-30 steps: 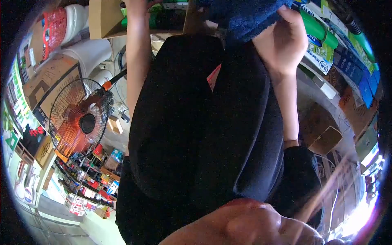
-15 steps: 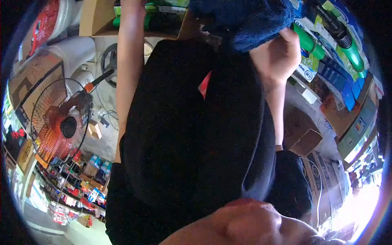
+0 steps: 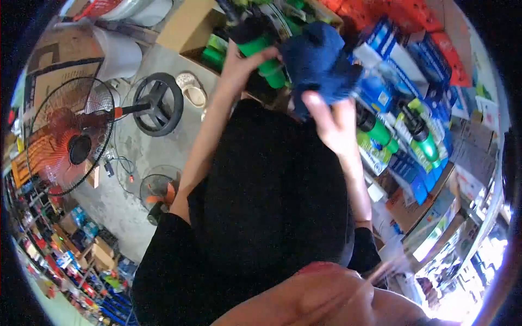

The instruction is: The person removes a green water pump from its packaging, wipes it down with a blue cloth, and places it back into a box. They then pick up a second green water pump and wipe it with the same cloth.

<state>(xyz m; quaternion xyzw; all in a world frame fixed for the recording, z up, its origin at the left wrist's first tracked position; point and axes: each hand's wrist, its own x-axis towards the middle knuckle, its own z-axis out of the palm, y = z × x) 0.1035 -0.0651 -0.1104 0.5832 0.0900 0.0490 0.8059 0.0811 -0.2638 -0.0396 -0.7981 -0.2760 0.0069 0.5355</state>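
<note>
Your left hand (image 3: 237, 65) is partly closed around a green-and-black cylinder (image 3: 266, 64), with your thumb laid across its green body; the cylinder is tilted, its black end toward the far left. Your right hand (image 3: 336, 120) has hold of a bunched dark blue cloth (image 3: 318, 60), the thumb on the near edge and the other fingers largely hidden by the folds. The cloth is just to the right of the cylinder; you cannot tell whether the 2 touch.

Beyond your left hand is an open cardboard box (image 3: 187, 24) with green items inside. To the right of your right hand, 2 more green-and-black cylinders, the nearer cylinder (image 3: 380, 135) and the farther cylinder (image 3: 426, 145), lie on printed packs (image 3: 401, 157). Red packages (image 3: 399, 15) are beyond them. On your left, an orange-bladed fan (image 3: 76, 146) is near a black round base (image 3: 159, 104), and a pale clog (image 3: 191, 91) rests on the grey floor (image 3: 122, 209).
</note>
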